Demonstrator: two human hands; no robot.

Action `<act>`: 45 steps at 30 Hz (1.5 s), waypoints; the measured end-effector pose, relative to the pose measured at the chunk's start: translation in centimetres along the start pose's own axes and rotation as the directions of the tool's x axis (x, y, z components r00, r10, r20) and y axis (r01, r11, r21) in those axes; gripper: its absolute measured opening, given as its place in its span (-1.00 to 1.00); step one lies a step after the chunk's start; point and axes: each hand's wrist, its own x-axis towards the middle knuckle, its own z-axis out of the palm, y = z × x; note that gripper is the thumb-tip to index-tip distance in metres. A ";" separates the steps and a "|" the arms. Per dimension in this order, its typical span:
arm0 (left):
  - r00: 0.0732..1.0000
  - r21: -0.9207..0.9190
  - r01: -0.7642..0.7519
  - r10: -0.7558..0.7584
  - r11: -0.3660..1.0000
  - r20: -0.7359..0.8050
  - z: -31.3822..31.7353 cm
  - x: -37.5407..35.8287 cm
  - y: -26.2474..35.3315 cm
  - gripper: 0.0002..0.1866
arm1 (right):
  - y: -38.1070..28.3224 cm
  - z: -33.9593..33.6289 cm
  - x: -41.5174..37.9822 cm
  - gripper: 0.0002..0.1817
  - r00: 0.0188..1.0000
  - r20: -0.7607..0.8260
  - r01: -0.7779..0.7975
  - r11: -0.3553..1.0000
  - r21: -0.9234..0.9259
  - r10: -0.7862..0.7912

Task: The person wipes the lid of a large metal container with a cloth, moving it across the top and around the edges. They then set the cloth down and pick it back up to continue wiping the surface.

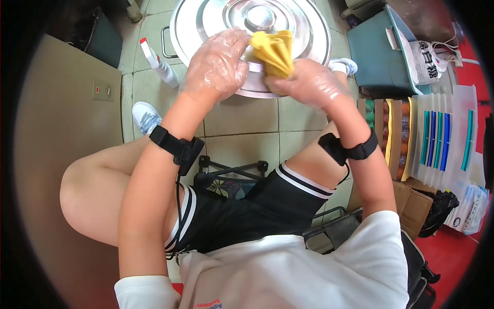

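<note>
A bunched yellow cloth (275,51) is held up over a large round steel lid (198,23) with a raised centre knob. My right hand (311,82), in a clear plastic glove, is closed around the cloth's lower end. My left hand (218,64), gloved the same way, has its fingers bent in against the cloth's left edge, and its fingertips are partly hidden. A metal side handle (167,42) sticks out at the left of the lidded vessel. Standing on the tiles to the left is a white spray bottle (160,64) with a red tip.
On the left stands a brown cabinet (67,134) with a lock. A blue-grey bin (378,56) is at the upper right, with a clear plastic box (442,134) and packed goods below it. A folding stool frame (231,172) shows between my legs on the tiled floor (239,116).
</note>
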 end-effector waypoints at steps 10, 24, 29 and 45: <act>0.991 0.069 -0.112 0.117 0.991 -0.070 -0.3 -0.2 -1.0 -0.63 | 4.1 -0.2 -0.6 -0.49 0.999 0.003 -0.037 0.985 0.169 0.037; 0.999 0.069 -0.047 0.047 0.997 -0.001 -0.1 -0.2 -1.1 -0.53 | -1.1 -1.4 -0.6 -0.48 0.997 0.061 -0.050 0.998 -0.036 0.052; 0.997 0.069 -0.082 0.083 0.994 -0.001 0.0 -0.3 -1.0 -0.53 | 0.8 -2.2 -1.0 -0.47 0.981 0.071 -0.178 0.983 -0.047 0.181; 0.998 0.088 -0.070 0.069 0.994 0.013 0.1 -0.1 -1.1 -0.56 | -0.7 -0.7 -0.7 -0.47 0.992 0.045 -0.118 0.993 -0.031 0.119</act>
